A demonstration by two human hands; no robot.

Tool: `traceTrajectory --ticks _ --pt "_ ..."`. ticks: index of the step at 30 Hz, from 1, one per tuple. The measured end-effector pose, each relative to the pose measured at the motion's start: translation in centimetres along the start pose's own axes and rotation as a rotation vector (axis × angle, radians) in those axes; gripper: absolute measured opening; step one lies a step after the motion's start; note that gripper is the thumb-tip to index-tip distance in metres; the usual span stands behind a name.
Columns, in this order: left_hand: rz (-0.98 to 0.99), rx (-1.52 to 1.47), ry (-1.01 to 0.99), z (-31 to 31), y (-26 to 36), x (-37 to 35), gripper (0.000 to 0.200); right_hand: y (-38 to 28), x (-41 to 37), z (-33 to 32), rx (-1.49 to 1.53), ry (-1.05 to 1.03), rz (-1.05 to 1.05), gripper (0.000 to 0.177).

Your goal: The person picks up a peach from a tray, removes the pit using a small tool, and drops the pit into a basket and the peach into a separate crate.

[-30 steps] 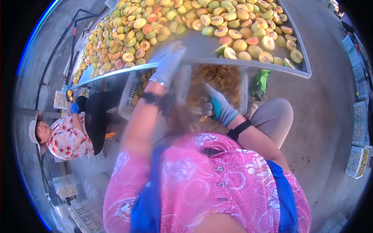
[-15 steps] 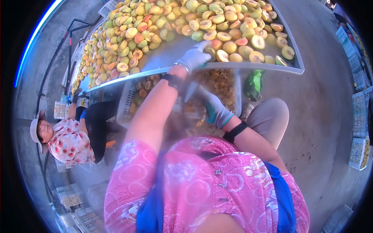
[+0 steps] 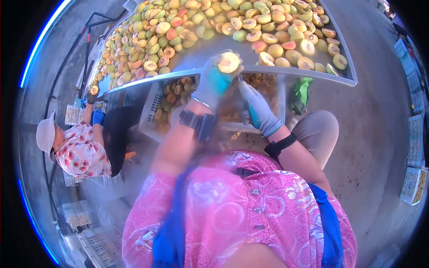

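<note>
My left hand [image 3: 212, 82], in a grey and teal glove, is closed round a halved peach [image 3: 229, 62], its yellow cut face and brown centre turned up. Just right of it, my gloved right hand [image 3: 260, 108] is closed on a slim tool [image 3: 240, 78]; only its dark tip shows, pointing up near the peach half. Both hands are at the near rim of a metal-edged table [image 3: 308, 73]. On that table lies a wide heap of halved peaches [image 3: 156, 42]. Beneath the hands, a white crate [image 3: 280, 99] holds more fruit pieces, partly hidden by my arms.
A green bag [image 3: 301, 94] lies right of the crate, beside my knee. On the left sits another person [image 3: 85, 152] in a hat, one hand at the table with a fruit half. Stacked crates [image 3: 415, 138] line the right side; more crates [image 3: 98, 245] stand at lower left.
My left hand has drawn back from the heap to the rim and now holds a peach half. My right hand has risen beside it. The other person's head has turned toward the table.
</note>
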State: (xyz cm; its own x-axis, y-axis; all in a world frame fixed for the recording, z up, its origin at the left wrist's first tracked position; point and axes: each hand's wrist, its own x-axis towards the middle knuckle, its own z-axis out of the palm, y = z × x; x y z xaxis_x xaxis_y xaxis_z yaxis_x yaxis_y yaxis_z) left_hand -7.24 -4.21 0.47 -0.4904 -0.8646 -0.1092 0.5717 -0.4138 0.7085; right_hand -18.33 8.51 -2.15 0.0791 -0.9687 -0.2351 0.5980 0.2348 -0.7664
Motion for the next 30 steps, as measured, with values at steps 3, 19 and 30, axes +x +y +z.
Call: traceTrajectory --ticks 3,19,30 --pt "0.184 0.264 -0.054 -2.0 -1.3 -0.1 0.035 0.4 0.7 0.4 -0.125 0.062 -0.202 0.031" --pt "-0.079 -0.032 0.000 0.5 -2.2 -3.3 0.041 0.8 1.2 -0.1 -0.300 0.111 -0.300 0.029" --pt "-0.058 0.117 0.091 -0.6 -3.3 -3.0 0.051 0.8 1.2 -0.9 -0.756 0.095 -0.427 0.037"
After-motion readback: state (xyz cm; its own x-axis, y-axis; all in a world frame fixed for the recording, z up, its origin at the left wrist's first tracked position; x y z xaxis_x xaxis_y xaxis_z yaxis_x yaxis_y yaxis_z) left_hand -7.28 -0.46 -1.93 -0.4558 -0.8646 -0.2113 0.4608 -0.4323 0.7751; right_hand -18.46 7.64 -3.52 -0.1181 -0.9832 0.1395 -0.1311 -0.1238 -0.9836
